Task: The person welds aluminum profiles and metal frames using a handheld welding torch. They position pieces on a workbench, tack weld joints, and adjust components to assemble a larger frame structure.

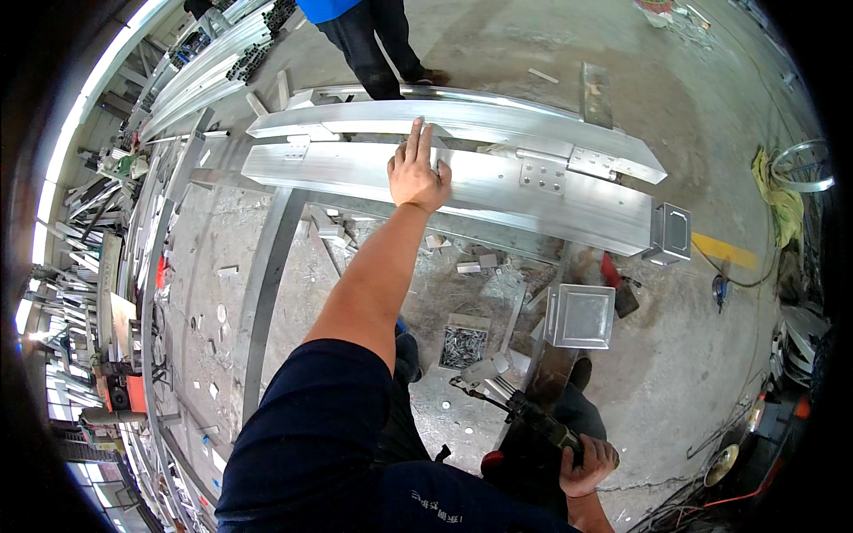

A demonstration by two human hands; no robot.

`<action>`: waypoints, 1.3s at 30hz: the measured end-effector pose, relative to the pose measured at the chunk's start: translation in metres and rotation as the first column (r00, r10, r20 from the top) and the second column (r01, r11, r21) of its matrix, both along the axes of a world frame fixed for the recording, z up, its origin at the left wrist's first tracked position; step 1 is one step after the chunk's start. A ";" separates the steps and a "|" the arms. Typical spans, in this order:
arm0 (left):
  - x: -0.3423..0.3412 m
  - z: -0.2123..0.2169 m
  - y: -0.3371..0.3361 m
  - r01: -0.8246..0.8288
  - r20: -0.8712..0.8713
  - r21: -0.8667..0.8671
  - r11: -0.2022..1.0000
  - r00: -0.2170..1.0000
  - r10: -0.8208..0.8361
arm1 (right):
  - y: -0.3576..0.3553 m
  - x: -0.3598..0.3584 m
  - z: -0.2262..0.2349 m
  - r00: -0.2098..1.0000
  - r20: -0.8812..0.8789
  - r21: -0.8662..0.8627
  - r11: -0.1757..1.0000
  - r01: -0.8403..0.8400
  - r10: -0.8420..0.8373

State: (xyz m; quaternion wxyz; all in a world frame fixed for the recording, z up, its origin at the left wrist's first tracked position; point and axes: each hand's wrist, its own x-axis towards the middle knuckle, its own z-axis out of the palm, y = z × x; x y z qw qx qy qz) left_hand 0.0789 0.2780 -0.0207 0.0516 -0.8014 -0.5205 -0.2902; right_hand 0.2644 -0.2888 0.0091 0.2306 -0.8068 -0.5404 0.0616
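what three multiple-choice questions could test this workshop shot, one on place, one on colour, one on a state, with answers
1. Where does the left hand rest?
A. flat on the long aluminium beam
B. in the box of screws
C. on the floor

2. What colour is the top of the person standing beyond the beams?
A. red
B. blue
C. white

3. How does the right hand stand?
A. open and empty
B. closed around the power tool
C. pressed flat on the square metal cap

Answers:
1 A, the palm and fingers lie on the nearer beam's top face.
2 B, a blue hem shows above dark trousers.
3 B, the fingers wrap the dark tool's grip, low on the right.
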 end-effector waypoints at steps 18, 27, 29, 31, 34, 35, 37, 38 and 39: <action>0.001 0.004 -0.002 -0.024 -0.039 0.004 1.000 0.999 0.024 | -0.007 0.007 -0.005 0.999 -0.036 -0.005 1.000 -0.014 0.014; 0.001 0.003 -0.002 -0.024 -0.032 0.017 1.000 0.999 0.024 | -0.008 0.008 -0.007 0.999 -0.026 -0.001 1.000 -0.022 0.022; 0.001 0.002 -0.001 -0.019 -0.026 0.029 0.999 0.999 0.020 | -0.008 0.008 -0.007 0.999 -0.029 0.010 1.000 -0.023 0.023; 0.001 0.002 -0.001 -0.014 -0.021 0.041 0.999 1.000 0.015 | -0.007 0.008 -0.006 0.999 -0.031 0.010 1.000 -0.024 0.024; 0.000 0.001 0.001 -0.024 -0.028 -0.006 1.000 0.999 0.024 | -0.006 0.007 -0.005 0.999 -0.032 -0.001 1.000 -0.025 0.025; 0.000 0.001 0.000 -0.020 -0.023 0.005 1.000 1.000 0.020 | -0.007 0.008 -0.006 0.999 -0.033 -0.003 1.000 -0.027 0.027; 0.001 0.003 -0.002 -0.013 -0.013 0.025 1.000 1.000 0.013 | -0.007 0.008 -0.005 0.999 -0.032 -0.008 1.000 -0.030 0.030; 0.001 0.003 -0.002 -0.014 -0.016 0.022 1.000 1.000 0.015 | -0.007 0.008 -0.005 0.999 -0.029 -0.012 0.999 -0.030 0.030; 0.002 0.004 -0.002 -0.016 -0.020 0.020 1.000 1.000 0.016 | -0.007 0.008 -0.004 0.999 -0.026 -0.016 0.999 -0.030 0.030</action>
